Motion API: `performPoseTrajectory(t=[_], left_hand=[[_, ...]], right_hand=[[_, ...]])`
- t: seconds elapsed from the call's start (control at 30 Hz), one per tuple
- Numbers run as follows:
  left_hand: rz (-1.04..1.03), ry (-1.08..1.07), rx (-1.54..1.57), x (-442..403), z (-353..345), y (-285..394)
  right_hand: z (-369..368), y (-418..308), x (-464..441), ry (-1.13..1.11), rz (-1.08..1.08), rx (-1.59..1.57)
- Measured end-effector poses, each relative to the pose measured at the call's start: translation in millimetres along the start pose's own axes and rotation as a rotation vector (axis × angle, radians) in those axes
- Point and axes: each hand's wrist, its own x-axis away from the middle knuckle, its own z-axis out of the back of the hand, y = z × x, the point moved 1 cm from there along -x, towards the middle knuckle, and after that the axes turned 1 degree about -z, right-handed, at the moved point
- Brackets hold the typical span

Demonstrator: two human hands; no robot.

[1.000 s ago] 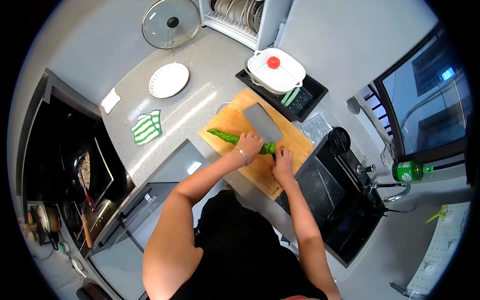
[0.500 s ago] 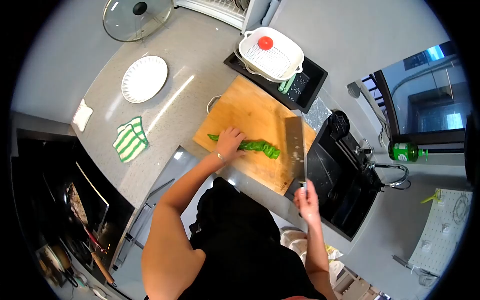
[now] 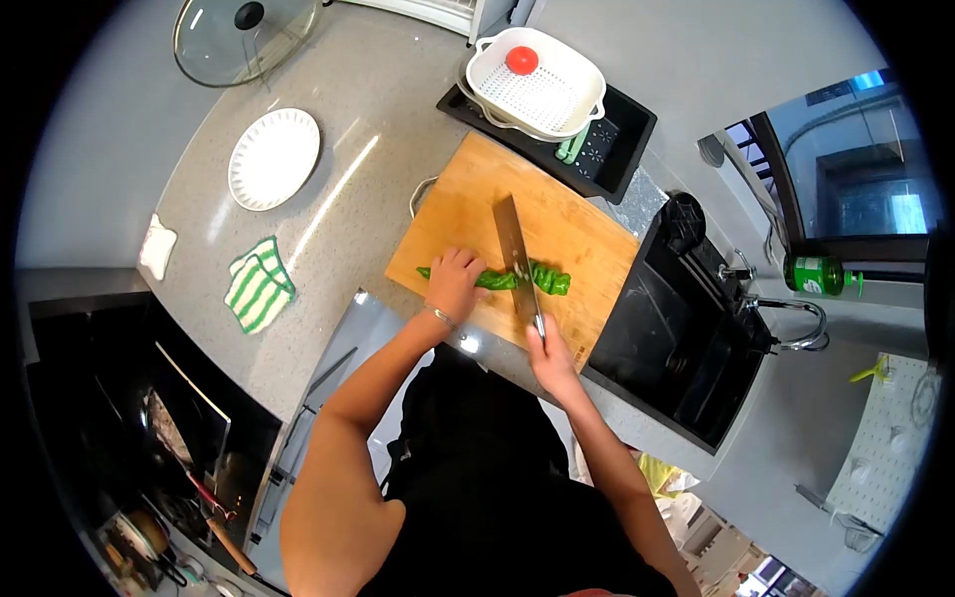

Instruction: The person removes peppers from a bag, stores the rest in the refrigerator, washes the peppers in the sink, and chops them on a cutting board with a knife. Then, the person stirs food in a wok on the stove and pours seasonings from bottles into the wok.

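Observation:
A long green pepper (image 3: 553, 280) lies across the wooden cutting board (image 3: 477, 194). My left hand (image 3: 456, 285) is closed over its left part, with the stem end showing past the fingers. In my right hand (image 3: 552, 356) is the handle of a cleaver (image 3: 515, 254). The broad blade stands on edge across the middle of the pepper, to the right of my left fingers. Whether the blade has gone through the pepper cannot be told from here.
Behind the board, a white colander (image 3: 537, 90) with a tomato (image 3: 521, 61) stands on a black tray (image 3: 622, 139). The black sink (image 3: 657, 368) borders the right side. A white plate (image 3: 274, 159), a striped cloth (image 3: 261, 286) and a glass lid (image 3: 234, 45) are at left.
The cleaver has swung left from beside the pepper to over its middle, carried by my right hand. My left hand stays on the pepper. The whole view has shifted slightly.

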Motion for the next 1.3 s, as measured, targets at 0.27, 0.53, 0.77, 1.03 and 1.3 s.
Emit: performPoseTrajectory(t=[0.27,0.53,0.77,1.03,1.3], left_hand=[[-0.006,0.070,-0.179,-32,33,-21],[-0.173,-0.007,0.079,-39,-37,42],[-0.490,0.015,0.230,-34,-49,64],[-0.461,0.082,0.226,-17,-50,59],[-0.402,0.041,0.294,-20,-49,58]], right_hand=[[28,20,4,-0.061,-0.026,-0.200],[98,38,59,0.063,-0.088,-0.383],[119,53,69,0.100,-0.104,-0.254],[125,46,78,-0.041,-0.089,-0.047],[121,47,89,-0.121,-0.087,-0.046]])
